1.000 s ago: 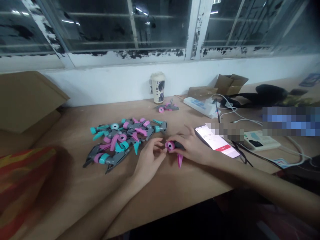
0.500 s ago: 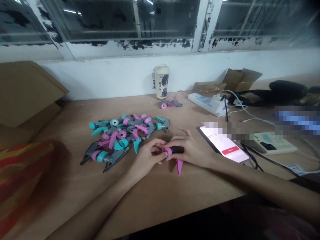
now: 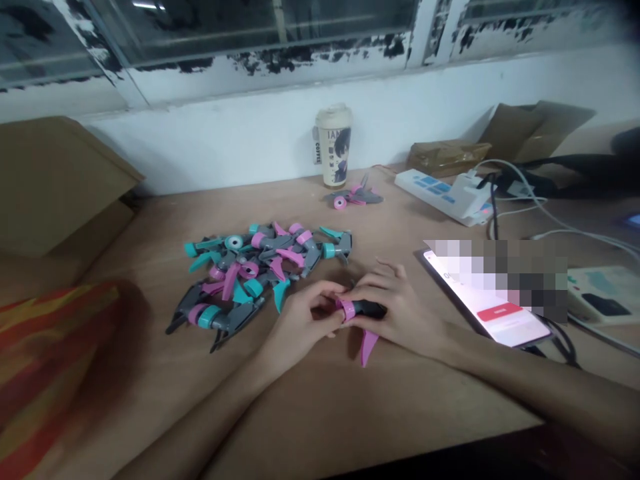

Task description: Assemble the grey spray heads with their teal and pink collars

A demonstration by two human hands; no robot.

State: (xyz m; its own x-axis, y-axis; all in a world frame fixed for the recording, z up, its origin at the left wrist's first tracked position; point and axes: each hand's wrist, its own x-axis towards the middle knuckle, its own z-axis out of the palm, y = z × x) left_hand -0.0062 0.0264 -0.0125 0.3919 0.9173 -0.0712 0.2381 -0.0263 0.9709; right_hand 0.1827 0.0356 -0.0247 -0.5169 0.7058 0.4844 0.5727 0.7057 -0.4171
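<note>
Both of my hands meet over the wooden table [image 3: 320, 400] on one small spray trigger head [image 3: 361, 313] with a dark body, a pink collar and a pink lever hanging down. My right hand [image 3: 395, 310] wraps its fingers over the dark body. The fingertips of my left hand [image 3: 303, 323] pinch the pink collar at its end. To the left of my hands lies a pile of grey, teal and pink trigger heads [image 3: 250, 273].
A phone with a lit screen [image 3: 493, 307] lies right of my hands. A paper coffee cup [image 3: 334, 145] stands by the wall, one trigger head [image 3: 356, 197] in front of it. A power strip with cables [image 3: 445, 190], cardboard boxes [image 3: 60, 187] and red-orange cloth [image 3: 45, 360] surround the spot.
My left fingers have closed further onto the pink collar of the trigger head. The head camera tilted down and shifted, so everything sits a little lower and further right in view.
</note>
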